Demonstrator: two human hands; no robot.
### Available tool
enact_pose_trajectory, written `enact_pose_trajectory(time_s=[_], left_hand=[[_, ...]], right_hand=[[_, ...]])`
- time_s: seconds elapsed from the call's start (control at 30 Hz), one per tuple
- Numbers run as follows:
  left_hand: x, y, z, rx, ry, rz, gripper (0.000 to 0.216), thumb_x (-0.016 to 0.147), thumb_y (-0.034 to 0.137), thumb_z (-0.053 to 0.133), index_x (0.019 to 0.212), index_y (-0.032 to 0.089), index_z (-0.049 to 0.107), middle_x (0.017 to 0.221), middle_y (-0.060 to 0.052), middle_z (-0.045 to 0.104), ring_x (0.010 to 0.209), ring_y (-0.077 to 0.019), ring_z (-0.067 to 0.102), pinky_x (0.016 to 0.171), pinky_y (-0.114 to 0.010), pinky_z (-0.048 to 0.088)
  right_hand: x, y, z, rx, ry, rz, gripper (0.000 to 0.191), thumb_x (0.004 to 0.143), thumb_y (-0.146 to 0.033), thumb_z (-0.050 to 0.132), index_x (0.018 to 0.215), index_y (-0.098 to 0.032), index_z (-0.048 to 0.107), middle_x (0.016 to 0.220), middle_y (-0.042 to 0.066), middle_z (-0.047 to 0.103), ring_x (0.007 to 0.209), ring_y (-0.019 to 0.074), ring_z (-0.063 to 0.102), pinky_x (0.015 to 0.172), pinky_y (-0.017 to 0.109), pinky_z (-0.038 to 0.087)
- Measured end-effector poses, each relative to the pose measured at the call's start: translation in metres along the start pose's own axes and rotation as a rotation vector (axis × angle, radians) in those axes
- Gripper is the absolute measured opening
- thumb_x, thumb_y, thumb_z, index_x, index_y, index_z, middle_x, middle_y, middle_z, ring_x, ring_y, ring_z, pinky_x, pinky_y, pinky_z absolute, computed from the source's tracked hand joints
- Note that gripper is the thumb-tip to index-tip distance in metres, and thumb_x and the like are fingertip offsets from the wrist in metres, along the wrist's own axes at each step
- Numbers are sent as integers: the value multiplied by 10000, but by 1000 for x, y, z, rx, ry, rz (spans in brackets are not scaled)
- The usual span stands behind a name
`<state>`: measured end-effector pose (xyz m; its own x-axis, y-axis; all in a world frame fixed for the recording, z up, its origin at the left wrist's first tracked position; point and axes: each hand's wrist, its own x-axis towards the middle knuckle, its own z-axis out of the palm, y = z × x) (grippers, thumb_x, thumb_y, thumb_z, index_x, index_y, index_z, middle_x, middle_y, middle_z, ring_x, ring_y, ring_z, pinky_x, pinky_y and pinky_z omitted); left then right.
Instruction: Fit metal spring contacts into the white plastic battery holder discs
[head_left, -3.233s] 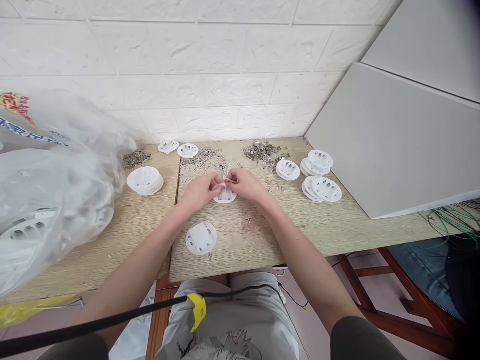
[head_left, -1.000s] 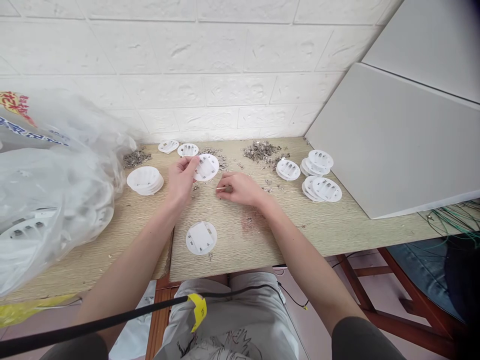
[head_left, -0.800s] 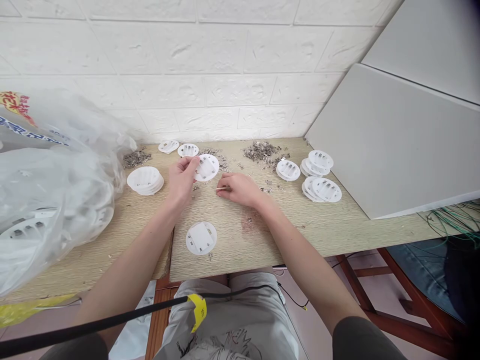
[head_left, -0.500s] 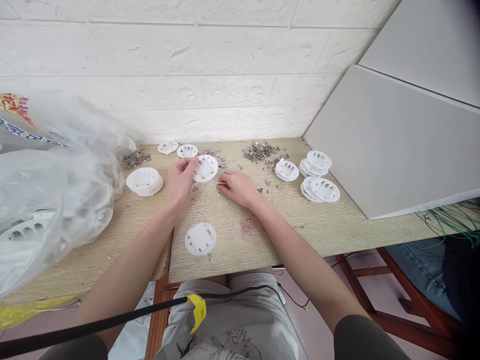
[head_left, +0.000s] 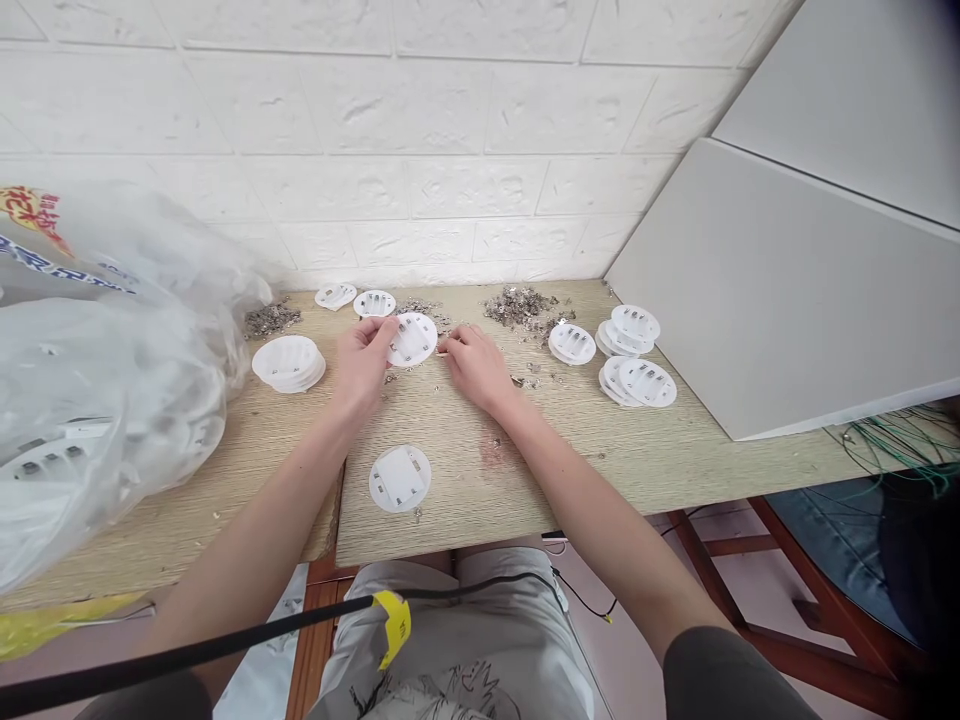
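So the clear plastic bag (head_left: 127, 385) had big red Chinese characters (head_left: 31, 212) and blue ones (head_left: 60, 272) below (way too crumpled to read properly). The yellow tag (head_left: 393, 630) on the black cable (head_left: 285, 627) had dark lettering too, just too small to make out.

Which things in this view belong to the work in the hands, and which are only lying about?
Seem to belong to the work:
white disc, pinched in the left hand
small metal pieces, scattered near the right hand
stacked discs
plastic bag, with similar discs inside

Seem only lying about:
green wires
gray panel
black cable with its yellow tag
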<state>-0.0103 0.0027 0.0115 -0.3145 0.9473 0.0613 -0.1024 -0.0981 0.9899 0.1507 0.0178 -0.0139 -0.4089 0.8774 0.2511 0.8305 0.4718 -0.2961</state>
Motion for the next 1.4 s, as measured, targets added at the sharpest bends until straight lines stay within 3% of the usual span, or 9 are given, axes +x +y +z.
enact_pose_trajectory(time_s=[0.13, 0.47, 0.67, 1.03, 1.4], left_hand=[[0, -1, 0, 2, -3, 1, 219, 766, 332, 742, 635, 187, 642, 578, 0, 541, 487, -95, 418, 402, -235, 298], [-1, 1, 1, 16, -11, -17, 215, 785, 309, 730, 631, 186, 643, 577, -1, 546, 479, -96, 418, 413, -257, 297], [0, 0, 0, 49, -18, -13, 249, 784, 344, 737, 624, 199, 613, 574, 9, 526, 467, -103, 411, 437, -282, 302], [2, -1, -1, 43, -23, -34, 201, 810, 275, 700, 638, 191, 639, 579, 11, 532, 477, -95, 407, 442, -266, 297], [4, -7, -3, 58, -32, -12, 209, 778, 346, 726, 667, 186, 650, 582, 15, 523, 487, -90, 409, 431, -236, 308]], right_hand=[[1, 2, 0, 32, 9, 27, 340, 923, -33, 390, 1051, -121, 693, 1081, 149, 635, 1016, 243, 544, 847, 336, 423], [1, 4, 1, 63, 30, 93, 323, 945, -78, 417, 1156, -109, 658, 1087, 135, 614, 997, 229, 554, 793, 308, 414], [0, 3, -4, 42, -13, 179, 209, 954, -144, 487, 1036, -111, 677, 1046, 145, 616, 969, 241, 553, 754, 316, 403], [0, 8, 0, 179, 113, 144, 200, 908, -97, 490, 958, -140, 679, 1023, 108, 650, 905, 201, 580, 728, 291, 399], [1, 11, 3, 304, 171, 131, 187, 849, -54, 508, 895, -149, 662, 964, 87, 688, 874, 189, 614, 761, 294, 442]])
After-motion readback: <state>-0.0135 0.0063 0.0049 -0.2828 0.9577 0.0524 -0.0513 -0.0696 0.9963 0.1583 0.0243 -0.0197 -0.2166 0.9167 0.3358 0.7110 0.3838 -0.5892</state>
